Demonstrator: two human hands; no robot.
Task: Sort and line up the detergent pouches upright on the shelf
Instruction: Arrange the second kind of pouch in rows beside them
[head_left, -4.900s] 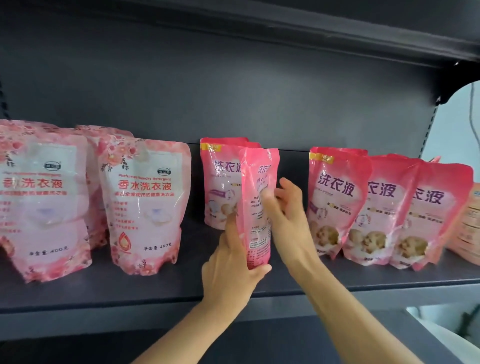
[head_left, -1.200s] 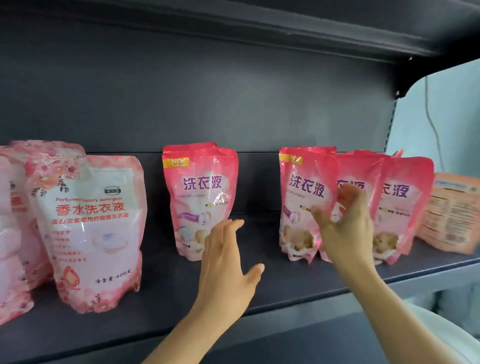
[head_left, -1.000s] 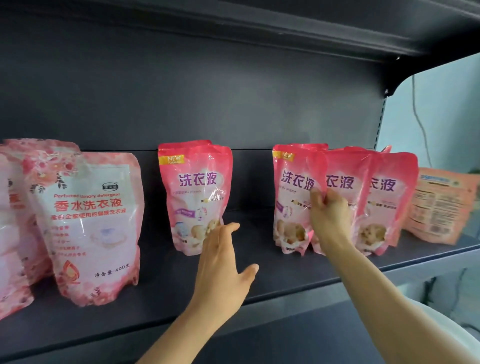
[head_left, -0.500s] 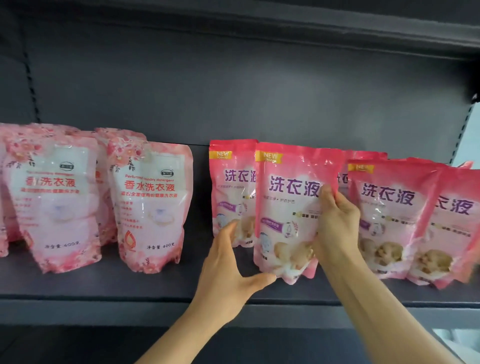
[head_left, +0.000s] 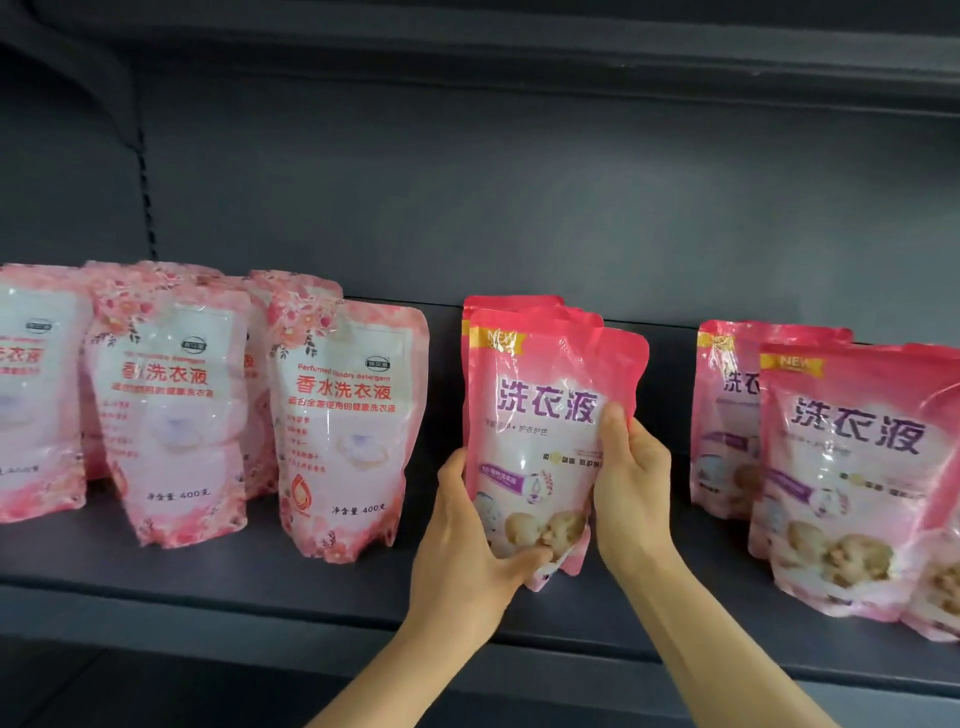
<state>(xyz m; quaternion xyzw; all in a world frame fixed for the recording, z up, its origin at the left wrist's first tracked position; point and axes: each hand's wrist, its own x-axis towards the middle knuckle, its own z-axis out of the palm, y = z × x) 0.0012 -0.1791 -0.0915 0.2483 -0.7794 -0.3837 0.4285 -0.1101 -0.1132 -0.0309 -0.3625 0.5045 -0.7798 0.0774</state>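
A deep pink detergent pouch (head_left: 545, 415) with purple lettering stands upright mid-shelf, in front of two like pouches whose tops show behind it. My left hand (head_left: 467, 551) grips its lower left edge, thumb across the bottom front. My right hand (head_left: 631, 478) grips its right edge, thumb on the front. More deep pink pouches (head_left: 852, 467) stand at the right. Several pale pink floral pouches (head_left: 343, 426) stand in rows at the left.
The dark grey shelf (head_left: 363, 597) has a front lip running along the bottom. A dark back panel and an upper shelf close the space above. Gaps of bare shelf lie on either side of the held pouch.
Both hands have carried the deep pink pouch left, away from the right group, and set it in front of the pouches in the middle. The camera view has shifted.
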